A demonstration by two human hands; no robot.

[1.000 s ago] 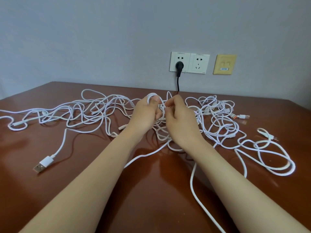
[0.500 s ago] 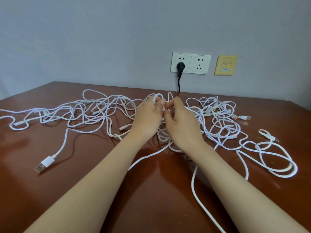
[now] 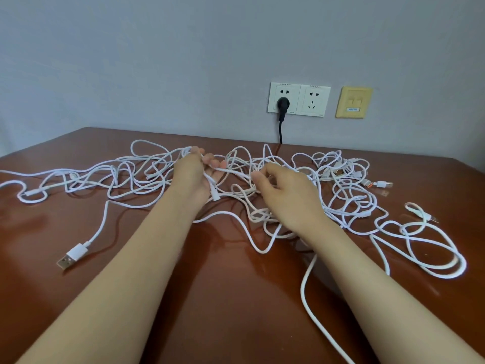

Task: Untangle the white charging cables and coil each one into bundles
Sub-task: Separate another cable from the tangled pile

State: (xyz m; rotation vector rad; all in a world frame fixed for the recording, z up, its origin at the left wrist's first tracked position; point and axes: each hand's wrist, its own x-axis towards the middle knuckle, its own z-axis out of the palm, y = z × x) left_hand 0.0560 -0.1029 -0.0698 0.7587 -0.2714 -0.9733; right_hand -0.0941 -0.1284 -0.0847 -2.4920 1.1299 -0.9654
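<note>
A tangle of white charging cables (image 3: 126, 177) spreads across the brown table (image 3: 236, 298) from far left to right. My left hand (image 3: 196, 174) is in the middle of the tangle, palm turned right, fingers curled round a few strands, with a small white connector (image 3: 215, 195) hanging below it. My right hand (image 3: 283, 190) is a little to the right, fingers curled and pinching a strand. One USB plug (image 3: 70, 256) lies at the front left. A loose loop of cable (image 3: 433, 248) lies at the right.
On the wall behind are white sockets (image 3: 299, 99) with a black plug (image 3: 283, 103) and cord, and a yellow wall plate (image 3: 353, 102). Orange-tipped connectors (image 3: 378, 184) lie at the right of the tangle. One cable (image 3: 312, 311) trails towards the front edge.
My hands have parted: the left moved left and turned its palm sideways with strands in it, the right moved right. The cables between them have been drawn apart.
</note>
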